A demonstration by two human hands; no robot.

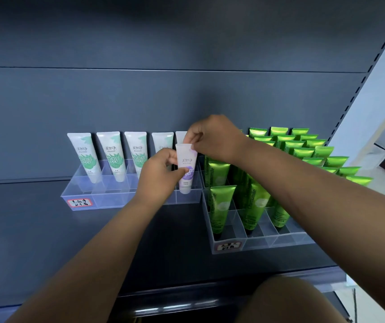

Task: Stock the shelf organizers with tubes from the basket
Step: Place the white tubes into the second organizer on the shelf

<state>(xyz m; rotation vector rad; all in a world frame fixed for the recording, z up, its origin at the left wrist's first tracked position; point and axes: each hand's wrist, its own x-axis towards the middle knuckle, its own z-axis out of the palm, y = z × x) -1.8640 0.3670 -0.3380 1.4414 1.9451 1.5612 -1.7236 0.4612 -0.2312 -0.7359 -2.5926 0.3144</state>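
Observation:
A white tube with a purple label [186, 170] stands cap-down in the right part of the left clear organizer [107, 194]. My left hand [161, 174] pinches its lower body from the left. My right hand [212, 136] pinches its flat top edge from above. Several white tubes with green leaf labels [85, 157] stand in a row at the back of the same organizer. Another white tube stands partly hidden behind my hands. The basket is out of view.
A second clear organizer [263, 241] to the right holds several green Chamomile tubes [220, 206] in rows; its front cells hold none. Both organizers carry handwritten labels and sit on a dark grey shelf [47, 241] with a back panel. A slotted upright runs along the right.

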